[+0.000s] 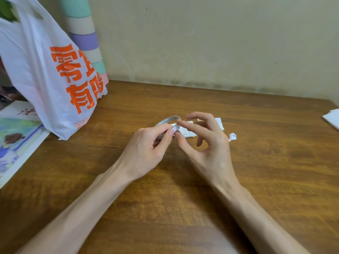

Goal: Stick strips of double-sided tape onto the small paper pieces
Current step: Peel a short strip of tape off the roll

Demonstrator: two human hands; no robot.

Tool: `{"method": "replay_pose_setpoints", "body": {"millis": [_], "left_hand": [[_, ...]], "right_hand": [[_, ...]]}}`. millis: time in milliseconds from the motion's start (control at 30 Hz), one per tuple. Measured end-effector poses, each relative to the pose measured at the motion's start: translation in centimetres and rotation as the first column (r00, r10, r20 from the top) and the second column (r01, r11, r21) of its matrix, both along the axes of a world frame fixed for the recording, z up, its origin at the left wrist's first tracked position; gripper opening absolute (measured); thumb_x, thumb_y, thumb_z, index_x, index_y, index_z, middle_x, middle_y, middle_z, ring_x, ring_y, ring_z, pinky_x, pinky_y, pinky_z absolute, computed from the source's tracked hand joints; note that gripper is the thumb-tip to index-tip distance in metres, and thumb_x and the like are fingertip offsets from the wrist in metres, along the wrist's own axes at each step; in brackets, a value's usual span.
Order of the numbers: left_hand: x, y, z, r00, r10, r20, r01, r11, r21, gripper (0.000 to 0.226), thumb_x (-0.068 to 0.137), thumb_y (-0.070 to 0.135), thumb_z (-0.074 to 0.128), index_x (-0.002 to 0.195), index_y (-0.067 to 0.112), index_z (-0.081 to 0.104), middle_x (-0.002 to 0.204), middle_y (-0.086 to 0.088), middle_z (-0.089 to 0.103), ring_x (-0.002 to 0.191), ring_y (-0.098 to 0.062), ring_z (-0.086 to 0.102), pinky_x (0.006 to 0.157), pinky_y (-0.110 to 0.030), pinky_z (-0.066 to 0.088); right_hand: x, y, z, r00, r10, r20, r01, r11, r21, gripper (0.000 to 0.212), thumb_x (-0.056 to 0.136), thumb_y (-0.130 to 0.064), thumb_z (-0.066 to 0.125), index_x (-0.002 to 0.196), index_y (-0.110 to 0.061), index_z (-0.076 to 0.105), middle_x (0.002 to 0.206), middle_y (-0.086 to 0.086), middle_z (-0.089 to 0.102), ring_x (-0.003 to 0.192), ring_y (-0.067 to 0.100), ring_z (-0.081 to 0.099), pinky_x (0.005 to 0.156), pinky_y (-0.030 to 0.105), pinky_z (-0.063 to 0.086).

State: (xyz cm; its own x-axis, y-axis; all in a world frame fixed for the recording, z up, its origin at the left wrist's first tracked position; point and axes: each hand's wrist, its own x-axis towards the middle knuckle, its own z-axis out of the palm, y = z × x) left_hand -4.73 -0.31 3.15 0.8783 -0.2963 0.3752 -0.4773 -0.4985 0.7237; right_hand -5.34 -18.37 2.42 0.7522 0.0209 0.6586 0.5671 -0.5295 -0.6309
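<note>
Left hand (146, 145) grips tape roll (167, 119); right hand (207, 145) pinches its loose strip (175, 128).

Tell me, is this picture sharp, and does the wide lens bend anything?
Head view: soft, even light, no glare; only faint shadows under the left hand and right hand on the table; the tape they hold is blurry; the wide lens makes the stacked rolls lean.

We see soft, warm, even indoor light; the left hand (146, 145) and right hand (209, 151) cast faint, diffuse shadows on the table (266, 171); the white bag (34, 70) nears overexposure; the tape roll (167, 120) looks slightly blurred; the frame edges bow from wide-angle distortion.
</note>
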Motion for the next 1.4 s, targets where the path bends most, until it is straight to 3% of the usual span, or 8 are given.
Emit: {"method": "replay_pose_setpoints", "body": {"millis": [233,400,667,800,1033,1200,1300,1400], "left_hand": [[0.0,0.3,0.2,0.999,-0.005,0.032,0.003,0.997,0.073,0.024,0.108,0.021,0.053,0.094,0.023,0.072,0.057,0.015,0.049,0.056,-0.013,0.048,0.055,-0.015,0.031],[0.0,0.3,0.3,0.999,0.000,0.033,-0.004,0.993,0.121,0.025,0.108,0.024,0.053,0.091,0.025,0.071,0.061,0.006,0.053,0.057,-0.022,0.052,0.054,-0.025,0.034],[0.1,1.2,2.3,0.971,-0.195,-0.141,0.195,0.981,-0.012,0.043,0.113,0.022,0.045,0.071,0.031,0.052,0.066,-0.004,0.039,0.063,-0.021,0.037,0.061,-0.035,0.036],[0.4,2.2,2.6,0.888,-0.305,-0.344,0.204,0.932,-0.300,0.038,0.111,0.027,0.041,0.087,0.004,0.061,0.069,-0.003,0.032,0.068,-0.011,0.032,0.067,-0.017,0.036],[-0.2,0.8,1.9,0.869,-0.328,-0.371,0.209,0.922,-0.327,0.036,0.107,0.033,0.046,0.083,0.020,0.069,0.060,0.002,0.035,0.062,-0.014,0.032,0.064,-0.022,0.036],[-0.6,0.9,2.0,0.828,-0.376,-0.416,0.211,0.896,-0.391,0.037,0.105,0.037,0.050,0.079,0.019,0.071,0.053,0.000,0.039,0.056,-0.013,0.033,0.065,-0.019,0.039],[-0.8,0.8,1.8,0.767,-0.447,-0.460,0.215,0.855,-0.472,0.040,0.102,0.043,0.056,0.079,0.019,0.077,0.047,0.000,0.047,0.048,-0.010,0.038,0.058,-0.027,0.032],[-1.1,0.6,1.5,0.612,-0.625,-0.484,0.304,0.751,-0.586,0.044,0.097,0.043,0.059,0.104,0.005,0.080,0.049,0.005,0.054,0.041,-0.005,0.036,0.051,-0.035,0.022]], "right_hand": [[0.3,-0.8,0.5,0.995,0.062,-0.076,-0.062,0.998,-0.003,0.006,0.090,-0.019,0.083,0.095,-0.020,0.081,0.101,-0.002,0.061,0.087,0.016,0.060,0.062,0.030,0.044],[0.2,-0.3,0.4,0.989,0.073,-0.126,-0.084,0.993,-0.081,0.003,0.096,-0.013,0.074,0.095,-0.012,0.072,0.101,-0.001,0.050,0.090,0.007,0.054,0.077,0.011,0.039],[-0.2,0.6,0.4,0.991,0.135,-0.025,-0.137,0.975,-0.176,0.010,0.104,-0.011,0.057,0.104,-0.001,0.061,0.114,0.007,0.045,0.108,0.016,0.049,0.092,0.040,0.047],[-0.9,0.2,1.9,0.975,0.222,0.008,-0.222,0.970,0.098,0.001,0.099,-0.007,0.068,0.098,-0.008,0.069,0.106,0.005,0.054,0.108,0.022,0.056,0.093,0.031,0.043],[0.1,-1.1,1.1,0.952,0.257,-0.165,-0.213,0.946,0.245,0.015,0.095,-0.014,0.076,0.109,-0.019,0.075,0.108,-0.009,0.077,0.107,0.019,0.071,0.089,0.047,0.055],[-0.3,-0.8,1.1,0.892,0.389,-0.230,-0.244,0.843,0.480,0.021,0.090,-0.014,0.077,0.111,-0.013,0.075,0.097,0.010,0.078,0.098,0.023,0.074,0.095,0.041,0.058],[-0.6,-0.5,1.2,0.858,0.449,-0.250,-0.245,0.784,0.570,0.025,0.087,-0.014,0.077,0.111,-0.007,0.074,0.098,0.014,0.078,0.093,0.020,0.074,0.090,0.030,0.057],[-1.0,-0.1,1.2,0.810,0.495,-0.313,-0.197,0.734,0.650,0.027,0.085,-0.017,0.078,0.110,-0.010,0.074,0.099,0.012,0.079,0.092,0.017,0.075,0.086,0.030,0.059]]}}
